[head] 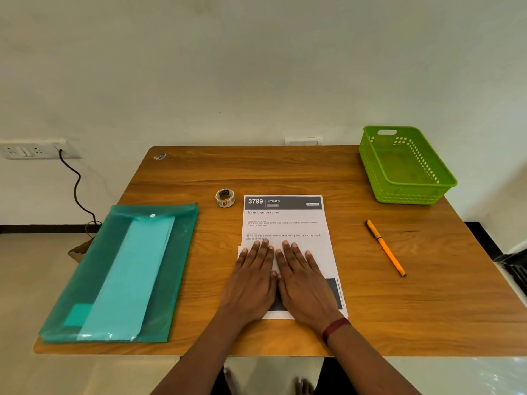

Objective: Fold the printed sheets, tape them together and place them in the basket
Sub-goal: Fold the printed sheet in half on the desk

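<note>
Two hands flat on the printed sheets (285, 220)

I see the left hand (253, 277) and right hand (305, 280) lying palm-down just beside each other, fingers straight and slightly spread, gripping nothing, pressing the sheets' near half onto the middle of the table (285, 166). Both forearms reach in over the near edge. The tape roll (225, 198) sits just beside the sheets' far left corner, and the green basket (445, 181) stands well apart at the far right.

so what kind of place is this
Likely a home or small-office desk: a brown wooden table against a bare white wall, a teal plastic document folder, an orange pen and white printed sheets.
</note>
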`<state>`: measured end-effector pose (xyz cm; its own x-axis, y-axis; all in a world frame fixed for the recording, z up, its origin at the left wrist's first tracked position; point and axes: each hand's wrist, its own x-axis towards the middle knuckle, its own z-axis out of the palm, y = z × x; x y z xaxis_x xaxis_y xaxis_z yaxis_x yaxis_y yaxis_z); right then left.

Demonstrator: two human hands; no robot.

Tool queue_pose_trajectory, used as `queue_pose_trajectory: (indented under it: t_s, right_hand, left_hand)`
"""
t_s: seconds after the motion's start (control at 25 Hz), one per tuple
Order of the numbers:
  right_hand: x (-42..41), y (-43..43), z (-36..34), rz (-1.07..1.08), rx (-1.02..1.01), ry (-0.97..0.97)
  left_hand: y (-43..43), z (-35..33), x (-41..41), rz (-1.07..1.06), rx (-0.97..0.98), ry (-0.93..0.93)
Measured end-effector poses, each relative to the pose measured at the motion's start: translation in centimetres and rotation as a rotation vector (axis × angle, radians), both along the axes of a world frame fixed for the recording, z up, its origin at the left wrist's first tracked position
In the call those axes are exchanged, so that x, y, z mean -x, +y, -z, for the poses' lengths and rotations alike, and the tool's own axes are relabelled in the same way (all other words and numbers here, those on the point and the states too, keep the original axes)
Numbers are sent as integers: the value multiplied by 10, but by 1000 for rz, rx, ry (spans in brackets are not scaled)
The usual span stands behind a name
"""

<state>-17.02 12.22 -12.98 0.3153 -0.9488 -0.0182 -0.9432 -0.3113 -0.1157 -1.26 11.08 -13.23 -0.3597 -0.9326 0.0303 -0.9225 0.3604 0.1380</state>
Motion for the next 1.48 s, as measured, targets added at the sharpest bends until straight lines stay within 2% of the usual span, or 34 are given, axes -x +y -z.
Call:
queue_pose_trajectory:
  t_s: [0.32,0.8,1.0,1.16,1.28,1.48]
  right_hand:
    - [25,1,-3,124,-21,2]
    - [46,2,-1,148,-32,45]
    - [48,0,0,145,-32,-12]
    - [58,-7,-6,117,-80,-115]
    - [70,-17,-18,64,-43,-173]
    - [74,-37,-31,14,-89,-121]
  left_hand:
    - [-3,2,-5,-43,-5,-2]
    - [-5,8,-13,-101,-24,-2]
    - [-3,6,-13,-102,-41,34]
    - [-6,-3,-19,-101,-90,145]
    - [-16,-19,-32,-58,-135,221]
    - [-37,-42,-35,43,-155,-1]
